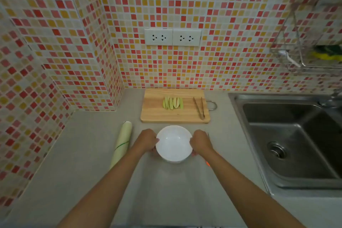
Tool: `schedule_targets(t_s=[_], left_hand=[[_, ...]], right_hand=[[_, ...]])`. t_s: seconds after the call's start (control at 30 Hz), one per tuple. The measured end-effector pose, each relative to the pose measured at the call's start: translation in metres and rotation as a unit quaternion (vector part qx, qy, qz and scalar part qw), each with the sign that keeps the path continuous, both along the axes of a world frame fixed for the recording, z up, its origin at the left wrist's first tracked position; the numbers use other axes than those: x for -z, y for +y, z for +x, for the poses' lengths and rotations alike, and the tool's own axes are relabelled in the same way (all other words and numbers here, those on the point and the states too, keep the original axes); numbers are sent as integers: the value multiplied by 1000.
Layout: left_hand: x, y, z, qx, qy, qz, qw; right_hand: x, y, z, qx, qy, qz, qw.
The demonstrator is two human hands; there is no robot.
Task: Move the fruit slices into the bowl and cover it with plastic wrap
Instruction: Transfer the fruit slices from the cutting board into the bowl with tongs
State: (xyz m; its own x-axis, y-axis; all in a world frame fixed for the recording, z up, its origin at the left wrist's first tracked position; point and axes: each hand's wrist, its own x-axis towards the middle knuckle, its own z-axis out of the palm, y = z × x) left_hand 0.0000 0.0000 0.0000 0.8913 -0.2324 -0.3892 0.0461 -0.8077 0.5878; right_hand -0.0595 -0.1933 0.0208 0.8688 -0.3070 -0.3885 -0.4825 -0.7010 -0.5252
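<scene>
Tiled corner kitchen, grey bench (88,153) running from the mosaic wall to the steel sink (288,135) at right. Wooden cutting board (157,114) lying at the back, just beyond the bowl, carrying the fruit slices (173,103) in a tight row and a pair of tongs (199,110) near its right edge. Roll of plastic wrap (122,144) resting on the bench, just left of the left arm. White bowl (173,146), empty, sitting between both hands. Left hand (148,139) and right hand (200,140) cupping opposite sides of the rim, fingers (157,140) curled and pressing against the wall. Probably settling the bowl close to the board: keeping it flat, sliding rather than lifting, stopping just short of the board's near edge, leaving the tongs within easy reach.
</scene>
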Motion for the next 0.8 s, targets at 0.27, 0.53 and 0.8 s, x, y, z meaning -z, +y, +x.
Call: schedule_targets(t_s=[0.27, 0.53, 0.8], left_hand=[[1, -2, 38, -26, -12, -14, 999], [15, -4, 58, -4, -10, -26, 1000], [22, 0, 60, -21, -18, -72, 997]], right_hand=[[1, -7, 40, 18, 2, 16, 1000], [14, -11, 58, 31, 2, 20, 999], [18, -20, 68, 15, 35, -23, 999]])
